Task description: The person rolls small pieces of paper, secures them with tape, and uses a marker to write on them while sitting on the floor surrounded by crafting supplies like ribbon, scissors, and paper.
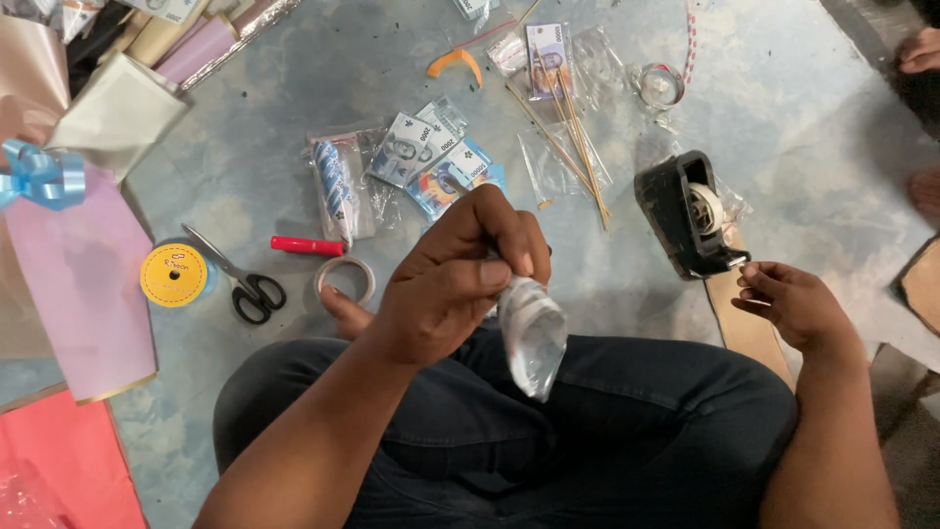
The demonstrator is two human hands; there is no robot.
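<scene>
Left hand (455,284) closed on plastic-wrapped roll (532,333), held above lap. Right hand (788,304) half-curled, fingertips pinched at tape dispenser (688,216) blade on floor; whether tape is gripped cannot be told. Tape best drawn taut, torn against blade, roll kept steady.

Scissors (240,284) on blue floor (783,98)

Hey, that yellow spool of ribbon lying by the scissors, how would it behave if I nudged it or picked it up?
The yellow ribbon spool lies flat on its round face on the floor, so a nudge would probably slide it, not roll it. Stood on edge it would likely roll. It looks like light card and ribbon, so probably easy to lift, though loose ribbon might unwind.
</scene>
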